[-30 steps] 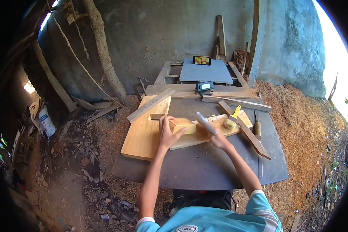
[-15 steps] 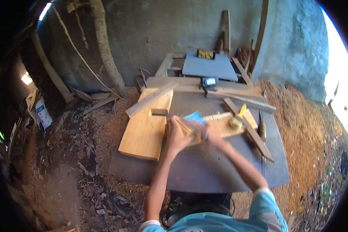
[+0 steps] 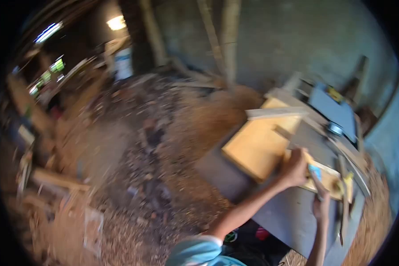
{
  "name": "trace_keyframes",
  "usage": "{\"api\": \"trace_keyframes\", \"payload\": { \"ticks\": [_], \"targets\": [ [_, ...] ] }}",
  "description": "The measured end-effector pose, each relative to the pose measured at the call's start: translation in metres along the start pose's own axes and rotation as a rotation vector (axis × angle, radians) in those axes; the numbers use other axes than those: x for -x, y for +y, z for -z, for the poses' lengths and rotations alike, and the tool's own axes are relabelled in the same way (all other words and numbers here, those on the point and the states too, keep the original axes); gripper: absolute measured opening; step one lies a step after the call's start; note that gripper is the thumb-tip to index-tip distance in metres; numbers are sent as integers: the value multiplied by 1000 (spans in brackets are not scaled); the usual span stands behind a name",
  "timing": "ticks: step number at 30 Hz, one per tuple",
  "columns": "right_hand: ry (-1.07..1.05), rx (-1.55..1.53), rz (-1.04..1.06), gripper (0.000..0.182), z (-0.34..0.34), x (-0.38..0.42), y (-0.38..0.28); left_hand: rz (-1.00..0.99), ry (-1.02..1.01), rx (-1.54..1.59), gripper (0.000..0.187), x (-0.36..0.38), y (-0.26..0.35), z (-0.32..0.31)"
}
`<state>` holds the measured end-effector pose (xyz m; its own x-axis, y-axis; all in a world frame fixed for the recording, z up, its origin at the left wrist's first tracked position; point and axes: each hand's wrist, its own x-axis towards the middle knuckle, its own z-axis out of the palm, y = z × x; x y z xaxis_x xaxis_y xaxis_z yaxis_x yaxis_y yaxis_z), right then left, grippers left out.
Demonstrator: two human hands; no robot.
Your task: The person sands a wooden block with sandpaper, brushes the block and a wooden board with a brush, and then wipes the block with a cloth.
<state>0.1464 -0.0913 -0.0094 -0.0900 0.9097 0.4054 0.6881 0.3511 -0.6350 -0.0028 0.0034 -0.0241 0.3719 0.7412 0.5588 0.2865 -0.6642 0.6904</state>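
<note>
My left hand is curled closed over the near end of a pale wooden piece, right of the large wooden panel. My right hand is closed around a slim, dark, flat thing that points up toward the left hand; blur leaves its kind open. A small bright blue thing shows between the two hands. Beyond them lies a pale board on the dark tabletop. The large panel has a rectangular notch, and a grey wooden strip rests across its far end.
A brown wooden strip and a yellow-handled brush lie on the table's right side. A small dark device sits farther back, near a grey-blue board. Wood scraps and shavings cover the ground at left.
My view has swung left, so the table now appears tilted at the right. Both hands remain over the work; the right hand has drawn back nearer to me.
</note>
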Motion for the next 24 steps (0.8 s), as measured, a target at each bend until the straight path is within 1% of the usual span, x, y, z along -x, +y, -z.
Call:
{"api": "trace_keyframes", "payload": {
  "ticks": [1, 2, 3, 4, 5, 6, 7, 8, 9, 10, 11, 12, 13, 14, 15, 16, 17, 18, 19, 20, 22, 23, 24],
  "targets": [
    [16, -8, -147, 41, -3, 1, 24, 0, 86, -88, 80, 4, 0, 2],
    [0, 32, -326, 38, -1, 1, 46, 120, -64, 10, 85, 6, 15, 20],
    [25, 73, -300, 35, -2, 2, 53, 125, -34, 21, 85, 13, 14, 10],
    [109, 92, -25, 32, -3, -4, 49, 119, 7, 18, 85, -2, 9, -8],
    [187, 51, 233, 30, -8, -13, 38, 36, 108, -104, 79, -5, 3, -3],
    [132, 60, -43, 31, -5, -1, 59, -20, 171, -200, 73, 7, 2, -5],
    [64, 87, -317, 32, -2, 7, 67, 16, 104, -124, 74, 5, 4, -7],
    [113, -148, -372, 32, -3, 7, 72, 57, 40, -49, 76, 4, 8, -8],
    [177, -382, -421, 32, -3, 4, 63, 37, 80, -91, 77, 9, 4, -19],
    [586, -968, -253, 30, -26, 7, 97, -6, 130, -152, 78, 2, -6, -23],
    [424, -742, -282, 31, -21, -14, 104, -18, -36, -193, 75, -3, -2, -10],
    [248, -495, -355, 32, -14, -8, 120, 38, -35, -154, 75, 6, 2, -11],
    [64, -241, -403, 34, -1, -12, 117, 90, -21, -114, 75, 4, 8, -5],
    [26, -30, -322, 32, 5, -3, 109, 129, -9, -72, 75, 3, 13, -3],
    [79, 91, -101, 30, 6, 6, 84, 100, -19, -94, 76, 0, 2, -12],
    [97, 139, 48, 29, 9, 7, 68, -19, 20, -245, 81, 3, -6, -18],
    [51, 169, 1, 28, 12, 7, 58, 7, 54, -209, 81, 1, 0, -13],
    [31, 154, -139, 28, 15, 2, 79, 38, 92, -172, 82, 2, 7, -9],
    [13, 142, -279, 28, 18, -4, 88, 46, 88, -117, 80, 0, 5, -13],
    [106, 203, 5, 26, 13, 0, 92, 7, 177, -161, 77, 3, 1, -18],
    [199, 154, 261, 25, 5, 0, 78, 68, 35, -211, 75, 3, 6, -5],
    [-98, 80, -273, 28, 16, -1, 75, 58, 61, -61, 73, 2, 7, -4],
    [-82, 213, -351, 30, 20, -4, 94, 67, 51, -101, 75, 4, 13, 1]
  ]
}}
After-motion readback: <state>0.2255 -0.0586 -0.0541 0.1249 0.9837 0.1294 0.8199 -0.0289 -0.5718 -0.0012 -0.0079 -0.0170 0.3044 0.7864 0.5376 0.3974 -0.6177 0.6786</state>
